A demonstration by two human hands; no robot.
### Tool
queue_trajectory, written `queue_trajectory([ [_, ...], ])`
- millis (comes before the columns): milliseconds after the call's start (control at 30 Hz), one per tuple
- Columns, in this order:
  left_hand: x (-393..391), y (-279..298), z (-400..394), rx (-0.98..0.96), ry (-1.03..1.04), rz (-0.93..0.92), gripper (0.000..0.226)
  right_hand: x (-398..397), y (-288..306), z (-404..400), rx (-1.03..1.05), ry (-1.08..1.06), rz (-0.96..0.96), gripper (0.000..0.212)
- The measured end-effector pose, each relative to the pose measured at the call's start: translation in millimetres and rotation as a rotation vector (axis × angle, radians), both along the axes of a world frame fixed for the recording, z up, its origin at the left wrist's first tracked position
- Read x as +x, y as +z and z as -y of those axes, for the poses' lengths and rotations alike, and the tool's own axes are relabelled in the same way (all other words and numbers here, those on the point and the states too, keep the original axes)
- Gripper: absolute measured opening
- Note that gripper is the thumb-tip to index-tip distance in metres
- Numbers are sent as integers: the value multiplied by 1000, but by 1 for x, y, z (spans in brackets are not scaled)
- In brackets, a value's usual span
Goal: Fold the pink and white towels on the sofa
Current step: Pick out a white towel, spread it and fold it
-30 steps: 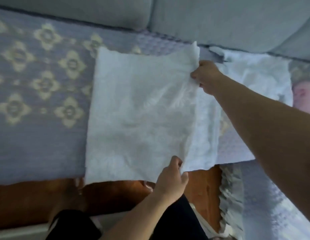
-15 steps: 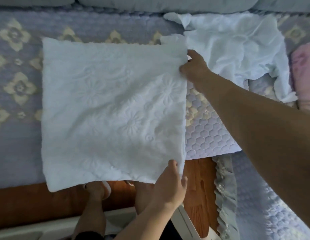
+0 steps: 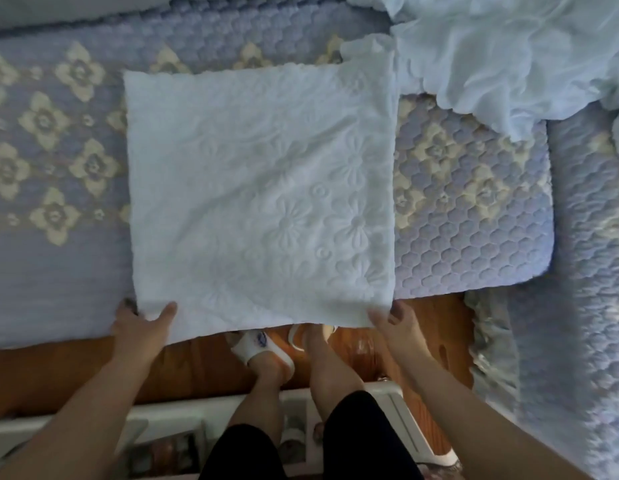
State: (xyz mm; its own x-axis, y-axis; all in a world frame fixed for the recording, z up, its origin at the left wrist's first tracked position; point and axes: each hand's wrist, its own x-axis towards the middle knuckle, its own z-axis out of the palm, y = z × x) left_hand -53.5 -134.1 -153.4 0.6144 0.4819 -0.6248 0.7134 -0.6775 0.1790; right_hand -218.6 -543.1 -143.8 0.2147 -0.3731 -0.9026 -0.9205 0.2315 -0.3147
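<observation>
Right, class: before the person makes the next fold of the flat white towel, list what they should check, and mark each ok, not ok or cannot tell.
1. Left hand grips the near left corner of the white embossed towel: ok.
2. Right hand grips the near right corner: ok.
3. Towel lies flat, no big creases: ok.
4. Far right corner lies square: not ok, it bunches up.
5. Crumpled white towel lies clear of the flat one: cannot tell, their edges meet.
6. Pink towel in view: not ok.

Sofa cover [image 3: 59,271] left of the folded white towel [image 3: 259,188] lies bare; crumpled white towel [image 3: 509,53] crowds the far right.
</observation>
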Motion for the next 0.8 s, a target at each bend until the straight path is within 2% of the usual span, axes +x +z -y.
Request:
queue_trajectory([
  [33, 5, -6, -7, -20, 35, -16, 77, 0, -8, -6, 75, -67, 9, 74],
  [100, 9, -12, -18, -64, 90, -55, 77, 5, -22, -8, 151, -228, 33, 74],
  [167, 4, -10, -26, -164, 101, -167, 70, 7, -26, -6, 145, -260, 47, 60],
  [233, -5, -2, -32, -284, 105, -256, 67, 1, -20, -1, 119, -160, 82, 42],
  [333, -12, 19, -46, -625, 305, -235, 62, -9, -5, 7, 167, -136, 165, 35],
  [400, -16, 28, -57, -889, 428, -217, 62, -13, 4, 11, 244, -208, 251, 38],
  [433, -18, 31, -61, -949, 454, -216, 62, -14, 8, 10, 287, -270, 286, 39],
  [500, -22, 33, -62, -930, 450, -194, 62, -16, 12, 4, 278, -371, 282, 39],
  [600, -30, 31, -56, -802, 402, -102, 54, -17, 14, -13, 44, -335, 136, 25],
  [700, -37, 30, -51, -834, 408, -66, 49, -13, 13, -23, -97, -321, 47, 16],
  [800, -37, 33, -50, -920, 499, -128, 52, -7, 17, -22, 57, -426, 43, 32],
])
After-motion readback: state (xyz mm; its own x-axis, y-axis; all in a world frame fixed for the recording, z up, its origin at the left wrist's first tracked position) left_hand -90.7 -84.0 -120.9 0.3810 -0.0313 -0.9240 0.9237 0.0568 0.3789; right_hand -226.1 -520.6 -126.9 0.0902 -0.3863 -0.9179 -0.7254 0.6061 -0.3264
